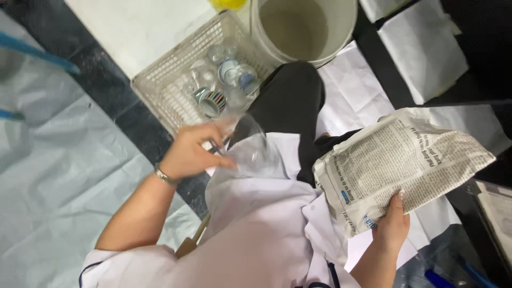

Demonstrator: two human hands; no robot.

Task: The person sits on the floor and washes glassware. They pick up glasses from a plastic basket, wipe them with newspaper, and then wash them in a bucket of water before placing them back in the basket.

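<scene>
The left hand [194, 154] pinches a clear glass [256, 152] by its rim; the right hand [392, 224], at four o'clock, clamps a newspaper sheet [400, 162]. So thin a hold could let the glass slip.

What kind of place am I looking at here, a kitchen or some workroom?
Probably a floor-level packing or washing spot, not a kitchen counter. The left hand holds a clear glass, the right hand a newspaper sheet; a white basket of glassware and a bucket sit ahead.

A raised knee [290, 101] blocks the way between basket [160, 80] and bucket [341, 32]; the left-side sheeting [58, 160] seems open.
</scene>
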